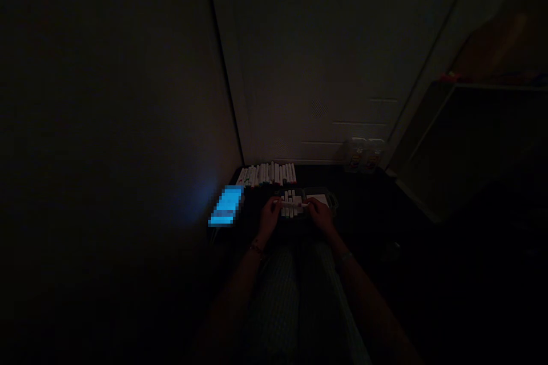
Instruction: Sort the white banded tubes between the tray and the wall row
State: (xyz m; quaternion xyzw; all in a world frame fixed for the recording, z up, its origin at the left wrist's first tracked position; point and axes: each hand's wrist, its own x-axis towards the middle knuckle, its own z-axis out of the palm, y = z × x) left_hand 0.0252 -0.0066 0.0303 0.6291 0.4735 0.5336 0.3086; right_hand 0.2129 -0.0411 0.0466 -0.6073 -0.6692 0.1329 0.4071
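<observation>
The fingers of the left hand (269,212) and right hand (320,214) are nearly closed, pinching opposite ends of a slim white cylindrical marker (291,204), held level over an open clear plastic case (335,204). The case's left half holds several white markers (289,196); its other half has a white rectangular insert (317,199). Part-filled, by the look of it, though the dark hides the exact count. Many more white markers (268,174) lie outside in a row behind. Farther back stand two clear plastic containers (365,157), contents unclear.
</observation>
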